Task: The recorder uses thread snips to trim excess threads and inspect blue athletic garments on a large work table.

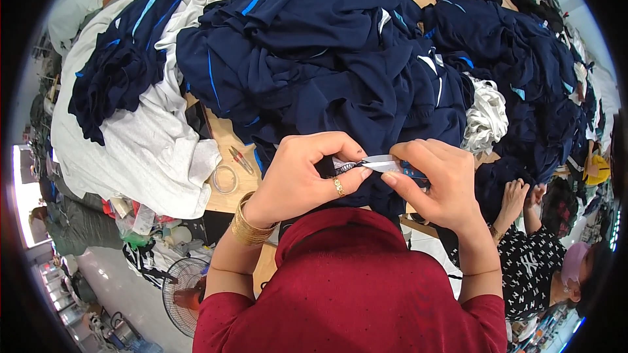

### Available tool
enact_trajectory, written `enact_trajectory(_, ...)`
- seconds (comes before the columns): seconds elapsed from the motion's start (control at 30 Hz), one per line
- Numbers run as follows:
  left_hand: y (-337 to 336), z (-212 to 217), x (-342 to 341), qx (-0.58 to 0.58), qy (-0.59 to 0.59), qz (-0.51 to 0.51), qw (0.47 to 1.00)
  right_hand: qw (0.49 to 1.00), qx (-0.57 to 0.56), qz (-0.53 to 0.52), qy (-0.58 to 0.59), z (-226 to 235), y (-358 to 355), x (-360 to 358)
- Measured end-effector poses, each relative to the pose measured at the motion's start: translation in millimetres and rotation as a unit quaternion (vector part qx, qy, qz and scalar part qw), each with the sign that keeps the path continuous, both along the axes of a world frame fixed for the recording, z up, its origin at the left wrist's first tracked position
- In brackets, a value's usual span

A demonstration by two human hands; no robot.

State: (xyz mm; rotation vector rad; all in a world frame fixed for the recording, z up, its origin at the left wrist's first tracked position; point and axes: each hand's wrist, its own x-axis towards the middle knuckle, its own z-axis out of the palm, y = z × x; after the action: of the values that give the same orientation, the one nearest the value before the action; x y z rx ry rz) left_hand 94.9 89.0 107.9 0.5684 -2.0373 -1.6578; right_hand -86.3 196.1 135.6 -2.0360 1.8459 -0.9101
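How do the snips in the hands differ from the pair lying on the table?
The held snips sit between the left hand and the right hand, over navy cloth; the spare snips lie untouched on bare table beside a tape ring. The held pair shows a blue grip, the spare a reddish one. Both are small thread snips.

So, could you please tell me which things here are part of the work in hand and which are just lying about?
In hand:
left hand
right hand
thread snips
navy garment

Lying about:
tape roll
spare snips
white cloth
fan
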Motion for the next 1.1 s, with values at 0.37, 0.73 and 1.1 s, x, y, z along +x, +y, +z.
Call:
enact_trajectory(0.37,1,-1,0,0.011,-0.004,0.002,1.0,0.998,0.038,0.002,-0.056,-5,0,0)
enact_trajectory(0.73,-2,-14,1,0.033,0.053,0.023,0.998,0.9,0.143,-0.034,-0.411,-24,-6,0)
enact_trajectory(1.1,-4,-24,6,0.292,-0.09,-0.029,0.952,0.958,-0.02,-0.087,-0.272,-31,-28,1)
